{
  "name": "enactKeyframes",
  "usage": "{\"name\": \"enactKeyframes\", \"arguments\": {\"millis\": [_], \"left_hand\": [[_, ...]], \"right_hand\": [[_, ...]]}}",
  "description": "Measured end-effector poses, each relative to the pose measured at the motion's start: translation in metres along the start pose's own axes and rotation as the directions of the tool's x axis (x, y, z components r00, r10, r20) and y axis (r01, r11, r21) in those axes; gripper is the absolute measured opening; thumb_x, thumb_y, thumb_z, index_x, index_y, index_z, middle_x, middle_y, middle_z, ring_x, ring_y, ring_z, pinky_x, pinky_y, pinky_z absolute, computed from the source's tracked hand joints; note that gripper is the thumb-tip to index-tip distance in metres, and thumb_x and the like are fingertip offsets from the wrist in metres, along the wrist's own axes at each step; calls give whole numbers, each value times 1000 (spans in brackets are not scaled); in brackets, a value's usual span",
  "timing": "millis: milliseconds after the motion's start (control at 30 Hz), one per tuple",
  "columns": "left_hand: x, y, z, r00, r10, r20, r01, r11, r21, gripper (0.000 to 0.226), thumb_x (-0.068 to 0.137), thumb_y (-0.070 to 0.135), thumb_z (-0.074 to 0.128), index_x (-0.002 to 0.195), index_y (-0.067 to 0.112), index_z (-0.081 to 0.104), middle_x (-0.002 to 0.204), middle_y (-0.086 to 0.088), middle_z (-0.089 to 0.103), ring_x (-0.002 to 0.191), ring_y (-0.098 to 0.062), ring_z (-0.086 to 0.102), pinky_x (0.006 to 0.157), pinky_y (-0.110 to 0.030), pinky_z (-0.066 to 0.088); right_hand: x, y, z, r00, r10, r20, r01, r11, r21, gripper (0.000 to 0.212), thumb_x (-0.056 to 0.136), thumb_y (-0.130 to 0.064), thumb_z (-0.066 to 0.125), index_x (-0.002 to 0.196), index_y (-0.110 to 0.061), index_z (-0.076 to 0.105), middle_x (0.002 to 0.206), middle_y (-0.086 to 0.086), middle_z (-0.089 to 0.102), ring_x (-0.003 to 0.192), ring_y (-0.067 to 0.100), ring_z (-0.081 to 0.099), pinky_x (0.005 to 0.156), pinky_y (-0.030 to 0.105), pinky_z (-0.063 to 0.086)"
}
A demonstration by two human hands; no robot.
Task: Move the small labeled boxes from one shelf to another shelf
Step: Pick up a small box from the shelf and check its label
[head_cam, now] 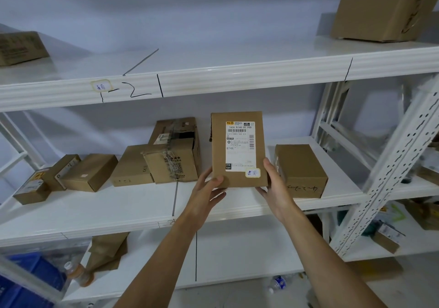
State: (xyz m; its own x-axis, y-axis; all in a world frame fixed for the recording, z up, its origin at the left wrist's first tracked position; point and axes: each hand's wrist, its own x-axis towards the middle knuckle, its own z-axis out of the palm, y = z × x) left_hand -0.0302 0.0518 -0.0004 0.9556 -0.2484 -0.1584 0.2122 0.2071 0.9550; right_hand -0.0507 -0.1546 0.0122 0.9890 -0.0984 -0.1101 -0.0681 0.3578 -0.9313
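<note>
A flat brown cardboard box point(219, 146) with a white shipping label and a small handwritten sticker is held upright in front of the middle shelf point(133, 212). My left hand point(206, 191) grips its lower left corner, thumb on the front. My right hand point(276, 186) holds its lower right edge. To the right, on the shelf, sits a plain brown box point(300, 170) with handwriting on its front. Several other small boxes point(171, 163) lie further left on the same shelf.
The upper shelf point(213, 75) carries a large carton point(380, 8) at far right and another carton point(21, 47) at far left. A perforated white upright point(392, 167) slants on the right. Below are a bottom shelf, a paper bag point(107, 250), bottles and blue crates point(31, 277).
</note>
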Motion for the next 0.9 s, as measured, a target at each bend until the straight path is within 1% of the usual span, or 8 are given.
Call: {"name": "enactKeyframes", "arguments": {"millis": [133,267,367,433,600,733,833,900], "left_hand": [[-6,4,8,996,40,-83,-30,993,118,57,86,38,75,137,42,49,132,-6,63,119,-26,65,106,-44,51],[-22,6,35,964,180,-196,-127,959,253,84,75,42,87,141,35,35,123,-2,60,108,-13,64,86,-26,55],[-27,5,52,921,289,-260,-181,910,373,113,53,60,89,145,29,32,130,-3,53,105,-8,65,92,-32,59],[-32,4,60,897,336,-286,-182,872,454,118,46,67,85,144,28,32,129,1,46,102,-4,62,95,-35,58],[-37,1,66,883,370,-288,-186,840,509,117,45,70,82,141,30,29,129,2,42,112,-19,62,95,-41,58],[-39,4,66,891,372,-260,-195,831,520,115,53,66,83,147,26,28,131,2,41,104,-7,59,95,-37,57],[-34,6,58,923,321,-210,-191,860,474,101,68,58,81,149,28,28,135,3,43,106,-4,57,91,-27,57],[-29,10,50,956,234,-175,-152,910,386,79,84,45,76,147,27,32,133,1,52,109,-6,59,82,-18,54]], "right_hand": [[3,1,4,998,47,-47,-43,996,80,29,99,-52,53,122,-39,64,110,-8,78,122,15,61,116,46,38],[5,3,2,988,135,-78,-114,967,228,47,94,-59,56,124,-26,70,119,7,75,121,26,64,104,51,50],[7,8,-3,986,167,-13,-155,938,310,57,92,-65,52,130,-25,69,128,10,71,125,30,63,109,58,43],[6,10,-6,985,171,25,-169,921,351,57,94,-65,49,131,-26,68,131,10,70,126,31,62,111,59,41],[2,12,-10,986,157,47,-162,898,408,53,95,-62,49,131,-27,68,130,11,70,124,31,64,108,57,45],[3,6,-10,990,141,19,-138,913,385,54,95,-61,49,131,-26,68,129,11,71,126,30,63,107,56,45],[4,1,-7,992,113,-51,-90,939,333,55,92,-61,55,132,-25,66,127,10,72,125,29,63,106,57,47],[5,-1,-3,986,80,-145,-45,972,231,51,91,-60,59,129,-28,67,119,6,75,120,26,66,105,54,50]]}}
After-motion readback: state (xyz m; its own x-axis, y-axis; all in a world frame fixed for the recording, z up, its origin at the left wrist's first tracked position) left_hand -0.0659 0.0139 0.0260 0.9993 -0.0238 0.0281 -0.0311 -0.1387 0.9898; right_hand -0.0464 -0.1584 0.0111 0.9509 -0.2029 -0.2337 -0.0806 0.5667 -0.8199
